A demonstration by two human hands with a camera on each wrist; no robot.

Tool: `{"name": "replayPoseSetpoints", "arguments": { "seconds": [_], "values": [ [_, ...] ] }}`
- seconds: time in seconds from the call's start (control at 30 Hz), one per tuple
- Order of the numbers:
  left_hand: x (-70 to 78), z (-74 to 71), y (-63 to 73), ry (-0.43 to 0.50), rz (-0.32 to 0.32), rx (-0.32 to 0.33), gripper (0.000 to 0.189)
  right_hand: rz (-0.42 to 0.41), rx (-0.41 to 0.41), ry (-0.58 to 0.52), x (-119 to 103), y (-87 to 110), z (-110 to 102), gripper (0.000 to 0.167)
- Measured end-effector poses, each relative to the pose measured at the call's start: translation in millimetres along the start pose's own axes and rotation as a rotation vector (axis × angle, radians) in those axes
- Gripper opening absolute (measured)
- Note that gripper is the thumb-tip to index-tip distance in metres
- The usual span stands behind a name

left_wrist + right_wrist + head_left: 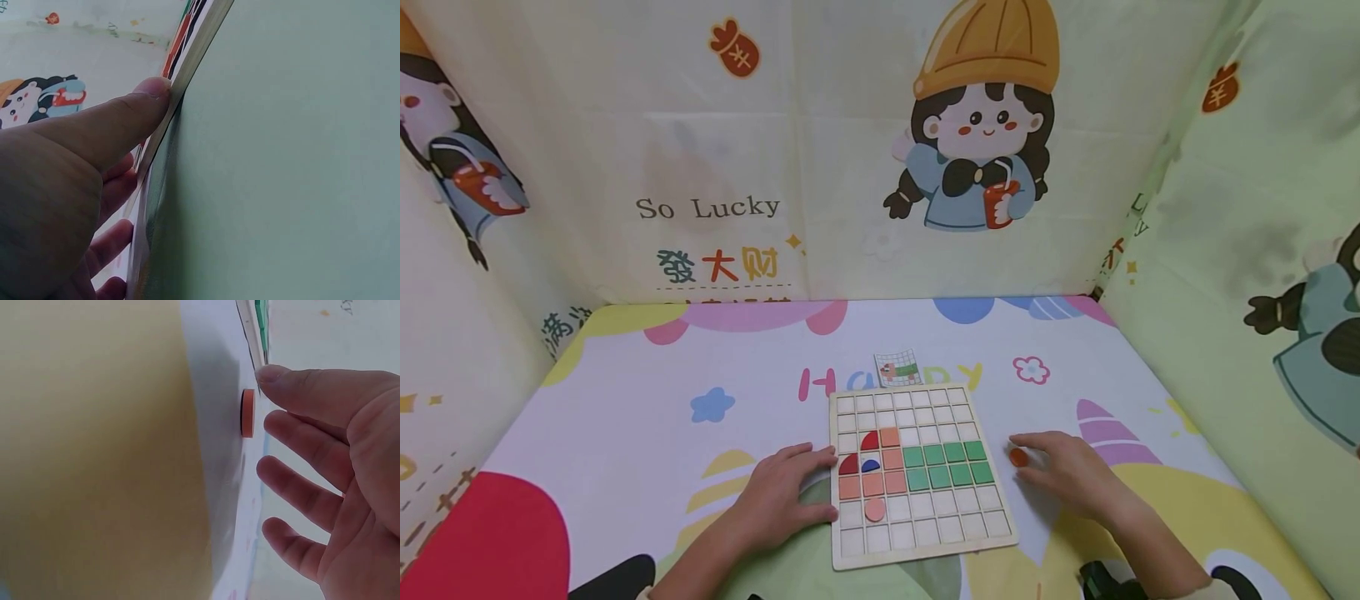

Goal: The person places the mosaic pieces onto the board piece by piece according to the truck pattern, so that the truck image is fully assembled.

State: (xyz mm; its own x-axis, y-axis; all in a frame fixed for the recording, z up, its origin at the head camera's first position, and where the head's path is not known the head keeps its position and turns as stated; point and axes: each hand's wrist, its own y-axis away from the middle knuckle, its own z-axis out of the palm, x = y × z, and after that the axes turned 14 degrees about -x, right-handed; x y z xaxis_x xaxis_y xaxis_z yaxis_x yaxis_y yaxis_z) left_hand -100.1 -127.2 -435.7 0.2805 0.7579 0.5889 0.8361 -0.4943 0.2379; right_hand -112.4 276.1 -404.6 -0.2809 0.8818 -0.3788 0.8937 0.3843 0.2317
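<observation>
A wooden grid board (925,546) lies on the table, slightly turned. Green square tiles (960,473) fill two short rows at its right. Peach squares (893,481), red quarter-rounds (869,440), a blue half-round (870,466) and a pink round piece (875,509) sit at the left. My left hand (782,496) touches the board's left edge with thumb and fingertips, fingers fairly straight. To the right of the board, an orange disc (249,414) lies on the cloth. My right hand (1067,471) is spread around it, thumb and fingers apart from it.
Behind the board lies a small pattern card (897,368) showing a coloured grid. A printed cloth (625,433) covers the table, and printed curtains (842,150) hang at the back and both sides. A black object (1105,581) is beneath the right forearm.
</observation>
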Motion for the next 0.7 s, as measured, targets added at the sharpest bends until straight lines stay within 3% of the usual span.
{"name": "replayPoseSetpoints", "arguments": {
  "seconds": [0.7],
  "values": [
    [0.1,-1.0,0.3,0.012,0.001,0.0,0.065,0.078,-0.002,0.023,-0.3,-4.4,2.7,0.017]
  ]
}}
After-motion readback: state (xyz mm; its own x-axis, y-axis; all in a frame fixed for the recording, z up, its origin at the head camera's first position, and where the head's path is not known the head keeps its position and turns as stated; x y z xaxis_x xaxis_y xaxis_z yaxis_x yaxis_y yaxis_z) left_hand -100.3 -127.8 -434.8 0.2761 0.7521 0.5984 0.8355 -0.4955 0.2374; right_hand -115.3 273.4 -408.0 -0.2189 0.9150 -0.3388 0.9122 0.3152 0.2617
